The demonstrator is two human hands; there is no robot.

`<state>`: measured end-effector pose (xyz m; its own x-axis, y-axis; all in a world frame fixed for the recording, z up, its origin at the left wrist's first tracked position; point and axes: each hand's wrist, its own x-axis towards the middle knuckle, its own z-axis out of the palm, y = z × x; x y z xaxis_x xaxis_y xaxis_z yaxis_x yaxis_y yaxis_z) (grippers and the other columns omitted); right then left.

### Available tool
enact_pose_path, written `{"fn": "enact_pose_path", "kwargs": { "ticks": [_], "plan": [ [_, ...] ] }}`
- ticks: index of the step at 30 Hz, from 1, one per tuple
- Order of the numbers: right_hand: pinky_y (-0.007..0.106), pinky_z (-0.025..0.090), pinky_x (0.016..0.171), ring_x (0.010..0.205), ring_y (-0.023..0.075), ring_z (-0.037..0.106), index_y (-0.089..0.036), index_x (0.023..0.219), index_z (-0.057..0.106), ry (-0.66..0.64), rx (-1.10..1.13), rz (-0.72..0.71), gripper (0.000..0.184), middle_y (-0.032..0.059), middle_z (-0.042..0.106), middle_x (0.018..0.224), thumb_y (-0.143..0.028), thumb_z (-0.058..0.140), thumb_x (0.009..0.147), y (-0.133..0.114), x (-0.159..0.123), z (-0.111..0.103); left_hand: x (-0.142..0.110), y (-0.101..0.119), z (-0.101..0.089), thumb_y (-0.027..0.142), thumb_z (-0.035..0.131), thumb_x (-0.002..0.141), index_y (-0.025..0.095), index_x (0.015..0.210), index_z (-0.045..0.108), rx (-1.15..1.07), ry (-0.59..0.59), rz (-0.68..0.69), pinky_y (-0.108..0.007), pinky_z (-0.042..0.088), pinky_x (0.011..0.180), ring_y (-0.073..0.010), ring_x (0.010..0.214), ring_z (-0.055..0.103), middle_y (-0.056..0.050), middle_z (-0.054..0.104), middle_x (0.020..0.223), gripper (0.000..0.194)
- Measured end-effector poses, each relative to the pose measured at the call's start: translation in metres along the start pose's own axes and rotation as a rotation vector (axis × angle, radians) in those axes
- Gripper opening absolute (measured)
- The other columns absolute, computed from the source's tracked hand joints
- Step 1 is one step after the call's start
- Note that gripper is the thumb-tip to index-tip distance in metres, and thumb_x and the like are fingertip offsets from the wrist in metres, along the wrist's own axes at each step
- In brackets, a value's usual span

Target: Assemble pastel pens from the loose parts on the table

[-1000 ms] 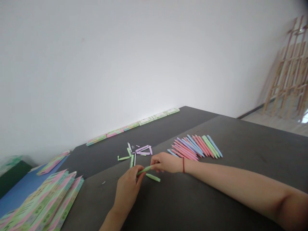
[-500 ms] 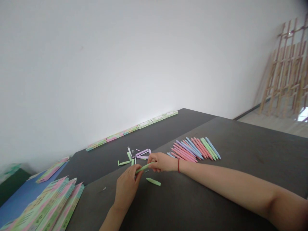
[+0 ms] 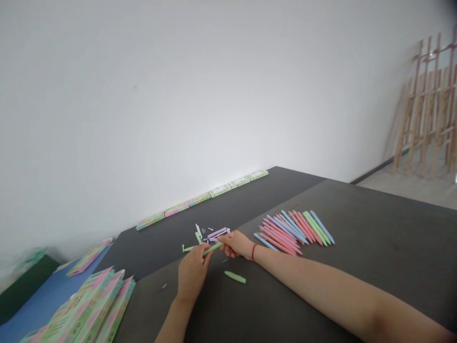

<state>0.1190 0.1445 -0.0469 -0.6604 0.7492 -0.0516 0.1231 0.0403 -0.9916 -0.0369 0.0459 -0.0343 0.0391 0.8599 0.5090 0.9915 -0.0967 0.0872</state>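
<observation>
A slender, light-green, smooth plastic pen tube [image 3: 214, 247] is being held slantwise between two hands. Its near end is being pinched between the thumb and fingers of the left hand [image 3: 192, 271]; its far end is being gripped by the fingertips of the right hand [image 3: 238, 244], above which a thin red cord bracelet [image 3: 253, 252] is being worn. Nearer the viewer, a tapered light-green plastic pen piece [image 3: 235, 277] is being supported by the flat, matt, dark-grey tabletop [image 3: 374, 238], apart from both hands. Just past the fingers, loose purple plastic tubes [image 3: 217, 233] are being partly covered by the right hand, with thin white rods [image 3: 198, 231] being seen beside them. To the right, tapered pink, blue, purple and green pens [image 3: 285, 230] are being displayed side by side. Farther out, flat pastel-printed boxes [image 3: 200, 199] are being lined up along the plain white wall [image 3: 214, 95].
</observation>
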Motion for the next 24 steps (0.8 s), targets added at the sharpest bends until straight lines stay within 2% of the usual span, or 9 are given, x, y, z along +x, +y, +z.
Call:
{"fn": "enact_pose_path", "kwargs": {
  "ticks": [2, 4, 5, 7, 10, 12, 16, 21, 24],
  "plan": [
    [0.015, 0.028, 0.032, 0.034, 0.0050, 0.042, -0.013, 0.069, 0.056, 0.005, 0.012, -0.019, 0.029, -0.0046, 0.050, 0.045, -0.033, 0.047, 0.088, 0.006, -0.001, 0.001, -0.001, 0.000, 0.001, 0.032, 0.045, 0.089, 0.021, 0.093, 0.060, -0.012, -0.007, 0.022, -0.029, 0.046, 0.073, -0.0189, 0.080, 0.065, -0.004, 0.070, 0.088, 0.018],
    [0.014, 0.033, 0.035, 0.039, 0.0053, 0.046, -0.014, 0.079, 0.055, 0.009, 0.030, -0.052, 0.013, -0.0059, 0.053, 0.052, -0.027, 0.056, 0.082, 0.008, -0.002, 0.002, 0.000, 0.001, 0.002, 0.031, 0.045, 0.090, 0.021, 0.092, 0.059, -0.022, -0.008, 0.042, -0.029, 0.047, 0.072, -0.0189, 0.080, 0.065, -0.004, 0.069, 0.087, 0.018],
    [0.014, 0.036, 0.037, 0.042, 0.0054, 0.048, -0.015, 0.083, 0.054, 0.012, 0.038, -0.069, 0.011, -0.0066, 0.054, 0.055, -0.024, 0.060, 0.079, 0.009, -0.002, 0.003, 0.000, 0.001, 0.002, 0.031, 0.044, 0.090, 0.021, 0.092, 0.059, -0.026, -0.005, 0.050, -0.030, 0.047, 0.072, -0.0190, 0.080, 0.065, -0.004, 0.069, 0.087, 0.018],
    [0.015, 0.041, 0.042, 0.045, 0.0057, 0.051, -0.016, 0.088, 0.053, 0.012, 0.044, -0.100, 0.016, -0.0070, 0.055, 0.059, -0.018, 0.063, 0.075, 0.011, -0.001, 0.005, 0.001, 0.001, 0.003, 0.031, 0.043, 0.091, 0.021, 0.092, 0.058, -0.031, 0.006, 0.061, -0.030, 0.048, 0.072, -0.0193, 0.080, 0.065, -0.004, 0.069, 0.087, 0.018],
    [0.016, 0.041, 0.043, 0.044, 0.0061, 0.050, -0.016, 0.081, 0.054, 0.015, 0.026, -0.132, 0.009, -0.0060, 0.055, 0.057, -0.015, 0.061, 0.075, 0.015, 0.002, 0.006, 0.001, 0.001, 0.005, 0.030, 0.043, 0.091, 0.022, 0.092, 0.057, -0.039, 0.023, 0.076, -0.031, 0.048, 0.072, -0.0195, 0.080, 0.065, -0.004, 0.068, 0.086, 0.016],
    [0.017, 0.038, 0.041, 0.043, 0.0068, 0.049, -0.015, 0.076, 0.055, 0.027, 0.005, -0.144, 0.008, -0.0049, 0.055, 0.055, -0.019, 0.062, 0.075, 0.017, 0.004, 0.005, 0.001, 0.001, 0.006, 0.028, 0.043, 0.091, 0.021, 0.092, 0.056, -0.047, 0.032, 0.089, -0.032, 0.048, 0.073, -0.0196, 0.081, 0.065, -0.004, 0.067, 0.086, 0.015],
    [0.018, 0.035, 0.040, 0.042, 0.0078, 0.047, -0.014, 0.067, 0.057, 0.055, -0.047, -0.169, 0.018, -0.0038, 0.053, 0.052, -0.029, 0.065, 0.075, 0.019, 0.004, 0.002, 0.002, -0.001, 0.007, 0.027, 0.044, 0.090, 0.021, 0.089, 0.056, -0.064, 0.048, 0.115, -0.034, 0.049, 0.073, -0.0202, 0.080, 0.063, -0.004, 0.065, 0.084, 0.013],
    [0.018, 0.037, 0.042, 0.046, 0.0072, 0.046, -0.017, 0.087, 0.058, 0.088, -0.088, -0.218, 0.021, -0.0058, 0.053, 0.060, -0.023, 0.069, 0.070, 0.018, 0.002, 0.001, 0.003, -0.002, 0.009, 0.023, 0.043, 0.090, 0.020, 0.091, 0.056, -0.079, 0.071, 0.119, -0.035, 0.049, 0.073, -0.0210, 0.082, 0.063, -0.005, 0.065, 0.085, 0.013],
    [0.017, 0.037, 0.043, 0.046, 0.0069, 0.045, -0.016, 0.082, 0.056, 0.110, -0.101, -0.211, 0.014, -0.0059, 0.051, 0.058, -0.022, 0.066, 0.073, 0.018, 0.002, 0.001, 0.003, -0.002, 0.008, 0.022, 0.043, 0.089, 0.020, 0.091, 0.057, -0.085, 0.083, 0.114, -0.035, 0.050, 0.073, -0.0208, 0.081, 0.063, -0.005, 0.065, 0.083, 0.014]
  ]
}}
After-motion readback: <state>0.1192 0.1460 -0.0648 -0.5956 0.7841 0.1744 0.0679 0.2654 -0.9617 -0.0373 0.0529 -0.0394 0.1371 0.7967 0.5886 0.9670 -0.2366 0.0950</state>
